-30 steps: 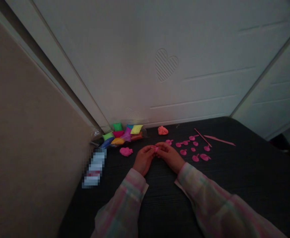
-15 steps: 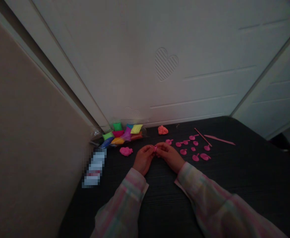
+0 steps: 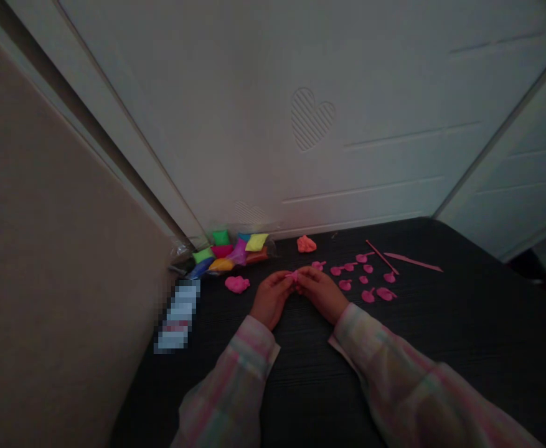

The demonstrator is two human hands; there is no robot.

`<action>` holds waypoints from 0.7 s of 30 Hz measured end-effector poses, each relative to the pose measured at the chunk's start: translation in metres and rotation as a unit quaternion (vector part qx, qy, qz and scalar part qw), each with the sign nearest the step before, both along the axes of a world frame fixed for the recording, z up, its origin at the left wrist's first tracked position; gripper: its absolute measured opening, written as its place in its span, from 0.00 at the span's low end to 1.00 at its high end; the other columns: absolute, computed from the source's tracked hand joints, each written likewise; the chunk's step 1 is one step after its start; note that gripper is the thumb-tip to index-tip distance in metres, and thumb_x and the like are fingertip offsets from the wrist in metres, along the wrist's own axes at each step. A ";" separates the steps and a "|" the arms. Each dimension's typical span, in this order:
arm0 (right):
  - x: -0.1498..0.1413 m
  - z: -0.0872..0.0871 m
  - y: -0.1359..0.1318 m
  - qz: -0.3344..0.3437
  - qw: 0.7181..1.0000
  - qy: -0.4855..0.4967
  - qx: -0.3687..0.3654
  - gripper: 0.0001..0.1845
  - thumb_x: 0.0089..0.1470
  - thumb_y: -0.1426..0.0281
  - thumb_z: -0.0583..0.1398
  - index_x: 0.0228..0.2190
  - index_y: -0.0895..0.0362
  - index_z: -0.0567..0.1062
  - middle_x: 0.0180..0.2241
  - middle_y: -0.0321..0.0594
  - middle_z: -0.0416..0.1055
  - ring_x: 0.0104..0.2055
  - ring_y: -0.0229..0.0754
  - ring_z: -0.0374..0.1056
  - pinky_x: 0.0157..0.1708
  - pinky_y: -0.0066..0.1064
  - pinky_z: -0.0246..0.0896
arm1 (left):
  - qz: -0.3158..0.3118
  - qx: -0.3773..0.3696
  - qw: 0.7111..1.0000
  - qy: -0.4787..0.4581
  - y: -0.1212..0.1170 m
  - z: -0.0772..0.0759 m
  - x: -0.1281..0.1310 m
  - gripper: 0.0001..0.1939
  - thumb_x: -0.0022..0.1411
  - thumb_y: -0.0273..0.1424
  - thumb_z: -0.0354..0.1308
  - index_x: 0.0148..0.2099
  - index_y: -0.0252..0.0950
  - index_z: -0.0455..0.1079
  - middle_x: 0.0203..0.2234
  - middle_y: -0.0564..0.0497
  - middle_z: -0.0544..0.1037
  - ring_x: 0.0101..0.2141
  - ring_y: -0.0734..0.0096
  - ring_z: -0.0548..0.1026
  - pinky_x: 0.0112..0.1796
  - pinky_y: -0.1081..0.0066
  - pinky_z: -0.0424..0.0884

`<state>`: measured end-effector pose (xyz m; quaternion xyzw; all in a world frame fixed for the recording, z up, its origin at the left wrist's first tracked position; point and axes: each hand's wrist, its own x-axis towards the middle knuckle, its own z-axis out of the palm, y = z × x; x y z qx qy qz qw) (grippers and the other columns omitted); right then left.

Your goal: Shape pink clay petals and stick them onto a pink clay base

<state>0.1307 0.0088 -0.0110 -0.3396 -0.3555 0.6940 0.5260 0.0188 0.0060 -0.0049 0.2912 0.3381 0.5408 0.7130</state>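
My left hand (image 3: 271,298) and my right hand (image 3: 320,292) meet fingertip to fingertip over the dark tabletop (image 3: 441,336). Both pinch one small pink clay piece (image 3: 294,276) between them. Just right of my right hand lie several small flattened pink clay pieces (image 3: 366,280). A bigger pink clay lump (image 3: 237,284) rests left of my left hand. An orange-red clay lump (image 3: 306,244) sits farther back by the wall.
A clear bag of coloured clay packets (image 3: 228,252) lies at the back left corner. Two thin pink modelling sticks (image 3: 396,259) lie at the back right. A pale panelled wall (image 3: 310,118) rises behind, and a beige panel (image 3: 43,280) closes the left side.
My fingertips have shifted slightly on the small pink piece. Everything else on the table has stayed where it was.
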 end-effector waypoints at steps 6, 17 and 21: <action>-0.001 0.000 0.000 0.002 1.000 0.003 -0.001 0.08 0.34 0.68 0.61 0.22 0.56 0.68 0.20 0.31 0.63 0.22 0.30 0.57 0.25 0.26 0.50 | 0.002 0.001 1.000 0.012 0.001 0.000 0.001 0.06 0.41 0.25 0.58 0.27 0.31 0.67 0.23 0.53 0.71 0.27 0.78 0.68 0.32 0.74 0.62; 0.000 0.003 0.000 0.003 1.000 0.012 -0.017 0.07 0.35 0.69 0.60 0.21 0.57 0.68 0.20 0.30 0.63 0.22 0.29 0.57 0.25 0.25 0.49 | 0.014 0.014 1.000 0.009 0.000 -0.001 -0.001 0.06 0.44 0.25 0.56 0.30 0.33 0.66 0.25 0.53 0.71 0.27 0.78 0.68 0.31 0.74 0.62; 0.000 0.004 -0.001 -0.006 0.999 0.020 -0.025 0.07 0.34 0.69 0.61 0.20 0.57 0.68 0.19 0.30 0.62 0.21 0.29 0.56 0.24 0.25 0.50 | 0.024 0.013 0.999 0.018 0.002 -0.003 -0.001 0.06 0.43 0.25 0.56 0.29 0.31 0.67 0.25 0.51 0.71 0.27 0.78 0.68 0.32 0.74 0.61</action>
